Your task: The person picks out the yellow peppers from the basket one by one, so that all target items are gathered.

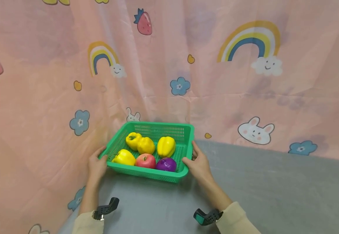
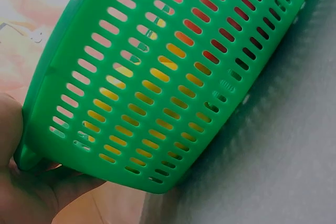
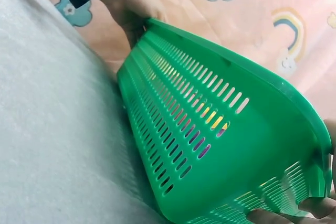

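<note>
The left hand (image 1: 97,166) and right hand (image 1: 198,164) are pinching a green basket (image 1: 146,173) at its left and right ends over the grey table (image 1: 155,208), some fingers disappearing behind it. Its near side is partly hiding a red apple (image 1: 146,161) and a purple item (image 1: 166,164), with yellow peppers (image 1: 166,147) lying left and far; beyond, a cut-off pink curtain (image 1: 160,61) is hanging.

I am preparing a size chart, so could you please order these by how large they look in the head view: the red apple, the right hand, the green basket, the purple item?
1. Green basket
2. Right hand
3. Red apple and purple item: they look alike, so I cannot rank them
</note>
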{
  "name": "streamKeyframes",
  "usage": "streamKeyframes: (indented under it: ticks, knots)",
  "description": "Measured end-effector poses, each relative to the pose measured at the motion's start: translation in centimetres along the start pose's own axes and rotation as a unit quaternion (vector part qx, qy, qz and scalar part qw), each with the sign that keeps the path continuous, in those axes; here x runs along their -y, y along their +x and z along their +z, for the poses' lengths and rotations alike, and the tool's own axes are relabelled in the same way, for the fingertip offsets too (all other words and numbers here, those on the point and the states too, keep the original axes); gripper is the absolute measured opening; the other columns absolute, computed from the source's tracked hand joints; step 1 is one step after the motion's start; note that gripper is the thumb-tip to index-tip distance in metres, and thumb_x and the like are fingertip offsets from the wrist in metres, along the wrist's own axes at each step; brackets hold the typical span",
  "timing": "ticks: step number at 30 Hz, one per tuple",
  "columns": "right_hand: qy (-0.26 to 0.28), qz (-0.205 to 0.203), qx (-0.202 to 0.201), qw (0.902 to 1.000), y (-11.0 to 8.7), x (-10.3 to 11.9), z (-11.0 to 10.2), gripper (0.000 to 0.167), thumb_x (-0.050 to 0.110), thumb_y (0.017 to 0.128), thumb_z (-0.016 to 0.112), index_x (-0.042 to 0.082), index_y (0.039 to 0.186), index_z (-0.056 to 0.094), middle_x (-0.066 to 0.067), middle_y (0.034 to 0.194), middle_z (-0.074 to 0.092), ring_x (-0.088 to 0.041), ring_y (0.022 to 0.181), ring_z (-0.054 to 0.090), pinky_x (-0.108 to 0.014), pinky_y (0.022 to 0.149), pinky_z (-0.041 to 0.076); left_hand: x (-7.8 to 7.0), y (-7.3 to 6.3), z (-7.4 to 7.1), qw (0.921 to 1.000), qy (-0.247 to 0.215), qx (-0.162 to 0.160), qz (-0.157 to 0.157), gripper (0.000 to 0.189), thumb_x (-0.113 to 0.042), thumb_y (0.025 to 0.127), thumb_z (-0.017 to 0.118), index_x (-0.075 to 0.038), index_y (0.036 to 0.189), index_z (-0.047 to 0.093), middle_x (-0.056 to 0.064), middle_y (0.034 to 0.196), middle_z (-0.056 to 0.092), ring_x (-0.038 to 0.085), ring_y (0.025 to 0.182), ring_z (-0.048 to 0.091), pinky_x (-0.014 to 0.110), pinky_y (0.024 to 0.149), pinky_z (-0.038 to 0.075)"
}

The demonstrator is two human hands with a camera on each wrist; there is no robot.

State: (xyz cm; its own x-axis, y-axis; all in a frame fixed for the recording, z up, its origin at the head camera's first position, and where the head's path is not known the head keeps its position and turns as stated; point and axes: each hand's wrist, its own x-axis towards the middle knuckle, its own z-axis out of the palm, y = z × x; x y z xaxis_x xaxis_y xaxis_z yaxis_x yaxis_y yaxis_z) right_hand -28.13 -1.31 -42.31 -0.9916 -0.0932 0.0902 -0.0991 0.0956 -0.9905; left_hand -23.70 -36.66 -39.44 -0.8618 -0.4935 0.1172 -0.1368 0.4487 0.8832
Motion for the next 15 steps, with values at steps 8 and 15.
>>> streamKeyframes:
  ticks: [8, 15]
  knots:
    - [-0.011, -0.016, 0.009, 0.9998, 0.2, 0.6, -1.4, 0.087, 0.006, 0.085, 0.061, 0.01, 0.162, 0.021, -0.021, 0.153, 0.049, -0.038, 0.129, 0.061, -0.031, 0.085, 0.061, -1.0, -0.3, 0.2, 0.9999, -0.008, -0.008, -0.005, 0.054, -0.007, 0.098, 0.043, -0.009, 0.151, 0.048, 0.017, 0.157, 0.044, 0.017, 0.104, 0.054, 0.011, 0.066, 0.041]
    - [-0.013, -0.023, 0.007, 0.9996, -0.5, 1.0, -3.6, 0.085, 0.003, 0.087, 0.059, 0.012, 0.162, 0.021, -0.022, 0.151, 0.051, -0.039, 0.129, 0.06, -0.024, 0.083, 0.059, -2.2, -0.7, 0.8, 0.9987, -0.043, 0.026, 0.011, 0.053, -0.006, 0.099, 0.044, -0.006, 0.152, 0.045, 0.021, 0.152, 0.049, -0.001, 0.063, 0.054, 0.014, 0.06, 0.045]
